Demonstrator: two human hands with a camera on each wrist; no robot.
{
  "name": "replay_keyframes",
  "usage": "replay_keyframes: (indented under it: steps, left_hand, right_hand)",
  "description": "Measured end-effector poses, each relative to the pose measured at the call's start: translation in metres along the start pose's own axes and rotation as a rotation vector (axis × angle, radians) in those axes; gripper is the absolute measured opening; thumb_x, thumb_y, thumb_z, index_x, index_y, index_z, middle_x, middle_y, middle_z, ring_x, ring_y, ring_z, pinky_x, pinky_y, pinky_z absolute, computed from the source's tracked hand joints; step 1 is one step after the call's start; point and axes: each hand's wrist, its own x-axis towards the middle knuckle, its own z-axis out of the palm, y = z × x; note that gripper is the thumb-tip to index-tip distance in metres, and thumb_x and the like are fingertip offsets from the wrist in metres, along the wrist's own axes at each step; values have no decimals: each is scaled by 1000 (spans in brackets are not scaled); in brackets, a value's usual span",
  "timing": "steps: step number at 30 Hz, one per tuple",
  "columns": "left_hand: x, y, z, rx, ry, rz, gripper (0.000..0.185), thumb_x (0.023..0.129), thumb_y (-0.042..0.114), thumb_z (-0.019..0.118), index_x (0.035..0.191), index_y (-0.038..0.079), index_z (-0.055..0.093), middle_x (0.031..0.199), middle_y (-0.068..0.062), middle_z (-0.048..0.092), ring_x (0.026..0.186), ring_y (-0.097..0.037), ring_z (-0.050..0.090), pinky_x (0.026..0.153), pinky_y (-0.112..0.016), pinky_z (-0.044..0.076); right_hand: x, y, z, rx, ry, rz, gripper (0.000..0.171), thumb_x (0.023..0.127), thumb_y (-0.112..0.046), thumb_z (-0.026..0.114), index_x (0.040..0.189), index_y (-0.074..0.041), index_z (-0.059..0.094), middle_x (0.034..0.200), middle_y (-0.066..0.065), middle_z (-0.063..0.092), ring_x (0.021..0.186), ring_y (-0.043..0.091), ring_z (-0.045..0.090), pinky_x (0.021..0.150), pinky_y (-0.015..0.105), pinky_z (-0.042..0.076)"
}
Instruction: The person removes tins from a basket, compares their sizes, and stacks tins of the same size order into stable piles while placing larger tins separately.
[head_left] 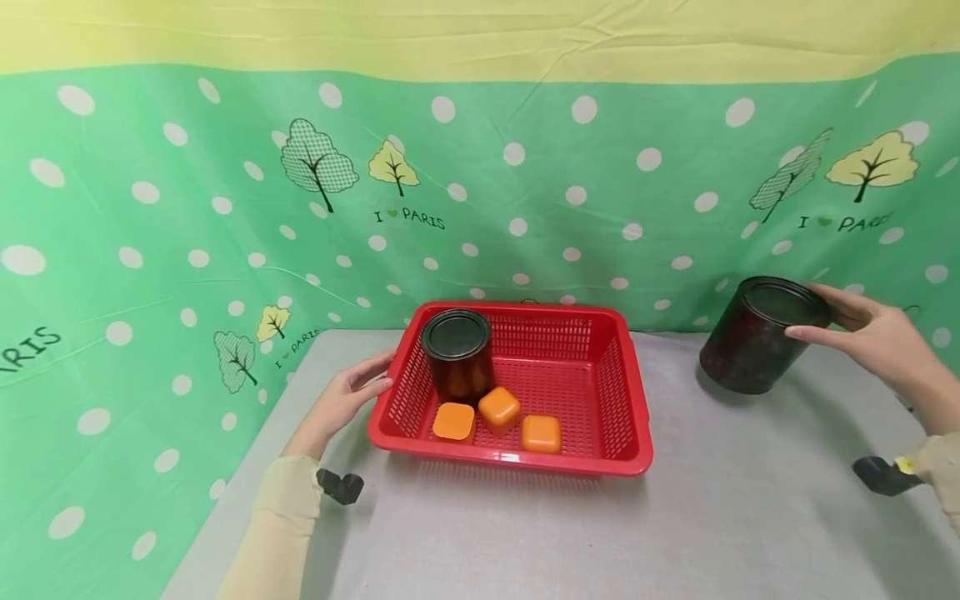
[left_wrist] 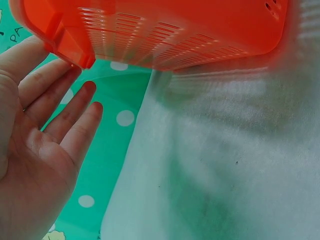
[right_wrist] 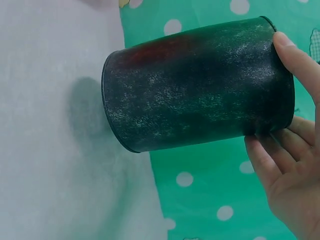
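Observation:
My right hand [head_left: 883,337] grips a dark metal can [head_left: 753,354] near its top rim, thumb on one side and fingers on the other. The can leans, and its shadow lies apart from its base in the right wrist view, so it appears held just above the table. At the left end of a red plastic basket [head_left: 633,400], my left hand [head_left: 337,400] rests its fairly straight fingertips against the rim. Inside the basket, a second dark can [head_left: 461,367] stands upright at the left, beside three orange rounded blocks: one [head_left: 453,422], another [head_left: 499,408] and a third [head_left: 542,434].
A pale cloth covers the table [head_left: 480,542] under the basket. Behind it and along the left hangs a green dotted curtain [head_left: 510,225] with printed trees. The held can is close to this curtain, right of the basket.

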Motion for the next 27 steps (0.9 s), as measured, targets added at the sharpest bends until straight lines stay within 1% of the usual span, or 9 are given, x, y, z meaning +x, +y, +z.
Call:
replay_keyframes:
  steps: [2,3,5,8,10,16,18,22,27]
  left_hand:
    - [0,0,0,5,-1,0,58,98,30,63,151,15,44,154,-9,48,145,-27,42,108,-16,42]
    - [0,0,0,5,0,1,58,98,30,63,151,15,44,154,-9,48,145,-27,42,108,-17,42]
    - [0,0,0,8,2,1,58,98,30,63,151,15,44,153,-9,49,145,-27,43,113,-28,42]
    - [0,-1,0,11,2,1,58,99,30,63,151,15,44,153,-9,49,145,-28,43,116,-45,38]
    - [0,-1,0,9,3,2,58,98,30,63,151,15,44,153,-9,49,145,-28,42,116,-49,36]
    - [1,-2,0,6,6,10,58,98,29,63,151,14,44,153,-11,49,145,-29,43,116,-49,37]
    - [0,-1,0,7,6,8,58,98,29,63,151,15,44,153,-10,49,144,-28,43,116,-49,37]
    - [1,-1,0,4,5,5,58,99,29,63,151,15,44,153,-10,49,145,-28,43,116,-49,36]
    - [1,-2,0,1,5,-5,58,98,30,63,151,15,44,153,-11,48,145,-31,41,116,-51,37]
  right_hand:
    - [-1,5,0,-7,13,10,99,90,-54,66,160,-23,3,165,23,2,148,49,11,105,78,24]
    - [-1,7,0,-12,21,15,99,91,-54,66,160,-21,3,164,24,3,148,50,11,105,78,25]
    - [-1,12,0,-14,37,28,100,91,-54,66,160,-18,3,164,25,3,147,51,11,104,78,25]
    - [-2,19,0,-23,59,43,100,91,-54,65,160,-14,3,164,26,1,147,52,11,103,78,26]
    - [-3,23,0,-25,71,51,100,92,-53,64,160,-13,3,163,26,1,146,53,12,103,78,27]
    - [-5,33,1,-16,106,95,100,93,-53,62,159,-10,0,162,29,-1,146,55,10,104,77,25]
    - [-6,35,1,-18,118,110,101,93,-53,63,159,-9,1,162,29,0,146,55,10,106,76,25]
    - [-6,40,1,-24,132,115,100,93,-51,63,159,-6,3,161,31,2,146,55,10,107,76,25]
    - [-6,48,3,-23,147,132,98,94,-51,61,158,-4,3,161,32,1,146,58,11,106,76,26]
